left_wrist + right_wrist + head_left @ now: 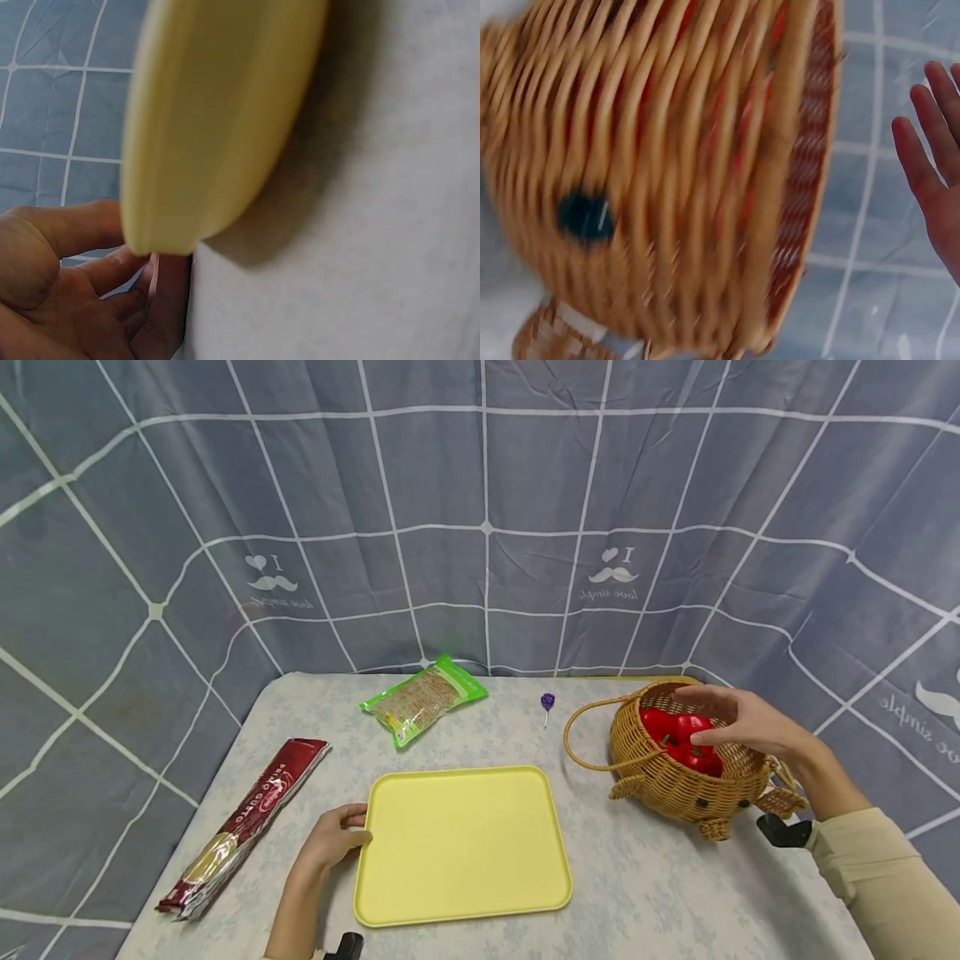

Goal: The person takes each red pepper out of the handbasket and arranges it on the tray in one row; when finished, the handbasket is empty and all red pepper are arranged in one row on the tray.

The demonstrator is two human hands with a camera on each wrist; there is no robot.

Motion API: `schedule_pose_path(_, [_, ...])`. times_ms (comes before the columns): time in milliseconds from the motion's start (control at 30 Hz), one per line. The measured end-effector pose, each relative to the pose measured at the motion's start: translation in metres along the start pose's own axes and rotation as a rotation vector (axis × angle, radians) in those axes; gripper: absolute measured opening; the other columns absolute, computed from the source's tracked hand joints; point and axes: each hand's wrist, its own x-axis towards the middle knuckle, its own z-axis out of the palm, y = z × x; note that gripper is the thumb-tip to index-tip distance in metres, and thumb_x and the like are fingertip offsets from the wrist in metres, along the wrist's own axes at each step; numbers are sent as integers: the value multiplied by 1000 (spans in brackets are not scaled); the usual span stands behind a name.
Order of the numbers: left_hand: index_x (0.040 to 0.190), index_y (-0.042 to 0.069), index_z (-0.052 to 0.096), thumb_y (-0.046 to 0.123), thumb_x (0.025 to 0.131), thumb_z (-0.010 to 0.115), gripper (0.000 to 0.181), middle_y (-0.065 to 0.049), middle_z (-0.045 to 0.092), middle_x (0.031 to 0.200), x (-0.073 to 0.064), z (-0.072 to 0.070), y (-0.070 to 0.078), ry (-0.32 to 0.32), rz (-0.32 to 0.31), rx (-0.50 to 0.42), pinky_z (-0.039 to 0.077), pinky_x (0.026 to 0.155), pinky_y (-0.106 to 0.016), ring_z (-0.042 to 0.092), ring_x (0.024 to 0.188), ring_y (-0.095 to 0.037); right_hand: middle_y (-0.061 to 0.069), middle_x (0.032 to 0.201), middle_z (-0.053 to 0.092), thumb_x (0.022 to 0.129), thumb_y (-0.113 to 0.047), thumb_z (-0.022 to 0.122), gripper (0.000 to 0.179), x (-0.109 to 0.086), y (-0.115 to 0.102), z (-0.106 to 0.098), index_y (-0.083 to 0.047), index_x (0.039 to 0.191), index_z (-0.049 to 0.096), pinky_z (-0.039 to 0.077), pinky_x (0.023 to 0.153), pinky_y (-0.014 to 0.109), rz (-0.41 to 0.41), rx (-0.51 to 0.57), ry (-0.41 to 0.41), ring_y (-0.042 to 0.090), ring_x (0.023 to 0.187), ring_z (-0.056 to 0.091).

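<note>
My left hand (335,840) holds the left edge of a yellow tray (465,847) that lies on the table. In the left wrist view the thumb is at the rim of the tray (217,112), with the fingers bent beside its end. Over the mouth of a wicker basket (667,789) with an animal face, my right hand (738,718) hovers, fingers extended and nothing held. Glossy red bell peppers (686,731) with green stems sit inside the basket. From the right wrist view, the hand (937,150) appears apart from the basket's rim (780,180).
A dark red pasta packet (247,822) lies left of the tray. Behind it is a green-edged clear food bag (427,697). A purple lollipop (547,702) lies between bag and basket. The basket's handle (573,735) leans out leftward. A grid-patterned curtain (487,527) surrounds the table.
</note>
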Motion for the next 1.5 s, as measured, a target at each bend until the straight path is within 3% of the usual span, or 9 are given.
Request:
schedule_pose_path(133, [132, -13, 48, -9, 79, 62, 56, -22, 58, 109, 1, -1, 2, -1, 7, -3, 53, 65, -29, 60, 82, -16, -21, 127, 57, 83, -13, 76, 63, -4, 15, -10, -1, 139, 49, 44, 88, 10, 72, -67, -16, -14, 112, 51])
schedule_pose_path(333, [132, -13, 48, -9, 79, 62, 54, -24, 57, 110, 0, -1, 2, 14, 8, 4, 53, 65, -30, 60, 80, -16, 21, 133, 59, 82, -19, 77, 65, -3, 30, -17, 3, 137, 50, 49, 87, 20, 194, -126, -101, -14, 105, 52])
schedule_pose_path(467, [131, -13, 48, -10, 79, 61, 54, -24, 56, 110, -2, 2, 0, 24, 16, 13, 53, 65, -31, 58, 79, -18, 29, 133, 55, 83, -20, 76, 65, -2, 36, -21, 7, 136, 49, 50, 85, 19, 249, -131, -174, -11, 104, 54])
schedule_pose_path(667, [130, -14, 50, -10, 79, 62, 52, -24, 56, 109, -2, 3, 0, 43, 28, 34, 53, 65, -32, 57, 82, -21, 31, 130, 56, 82, -20, 77, 67, 2, 41, -24, 14, 132, 49, 51, 85, 22, 290, -130, -226, 35, 116, 59])
schedule_pose_path(767, [129, -14, 50, -11, 79, 62, 52, -24, 56, 108, -2, 3, 0, 50, 38, 34, 53, 66, -31, 57, 85, -22, 32, 125, 59, 80, -21, 77, 67, 3, 47, -23, 18, 128, 50, 52, 85, 27, 306, -176, -246, 43, 115, 58])
schedule_pose_path(900, [128, -15, 50, -11, 77, 63, 53, -23, 57, 106, -3, 4, -1, 54, 36, 35, 53, 65, -31, 57, 85, -22, 22, 107, 67, 77, -22, 79, 58, 4, 55, -19, 17, 115, 58, 52, 80, 28, 339, -245, -262, 29, 99, 64])
schedule_pose_path(1067, [128, -15, 51, -11, 76, 64, 54, -21, 58, 104, -4, 7, -2, 65, 32, 27, 52, 62, -31, 57, 82, -20, 9, 88, 65, 72, -27, 82, 49, 9, 61, -15, 11, 98, 62, 50, 71, 29, 379, -339, -266, 16, 79, 57])
schedule_pose_path(1233, [128, -14, 52, -10, 75, 64, 54, -21, 59, 105, -3, 10, -3, 71, 45, 28, 52, 63, -29, 56, 83, -19, 9, 88, 65, 72, -34, 83, 54, 14, 64, -9, 8, 96, 60, 49, 71, 31, 439, -393, -268, 18, 79, 56])
schedule_pose_path(1500, [125, -15, 53, -11, 75, 64, 52, -21, 60, 103, -3, 8, -6, 82, 38, 10, 53, 64, -30, 58, 79, -17, 6, 88, 68, 75, -33, 82, 44, 16, 68, 1, 4, 92, 65, 51, 72, 32, 397, -316, -268, 16, 81, 59])
